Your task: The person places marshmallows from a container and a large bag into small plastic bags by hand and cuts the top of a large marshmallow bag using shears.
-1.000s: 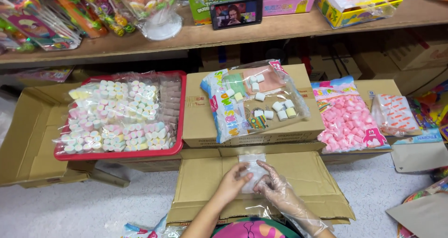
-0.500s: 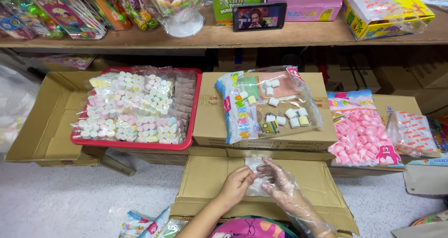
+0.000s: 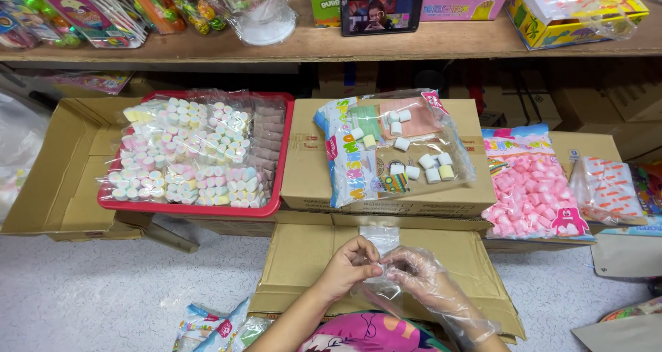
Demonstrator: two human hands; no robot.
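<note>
Since half a second ago, moved little: hands drawn slightly closer together, view shifted a bit. From the left: red tray (image 3: pixel 107 204) of pastel marshmallows, set on an open carton for easy reach. Then left hand (image 3: pixel 350 266), bare, pinching the mouth of a small clear bag (image 3: pixel 381 240) over a flattened carton (image 3: pixel 296 255), probably to hold it open. Right hand (image 3: pixel 420 276), gloved in thin plastic, grasping the same bag, fingertips touching. Further right, pink marshmallow bag (image 3: pixel 534 186) lying ready.
</note>
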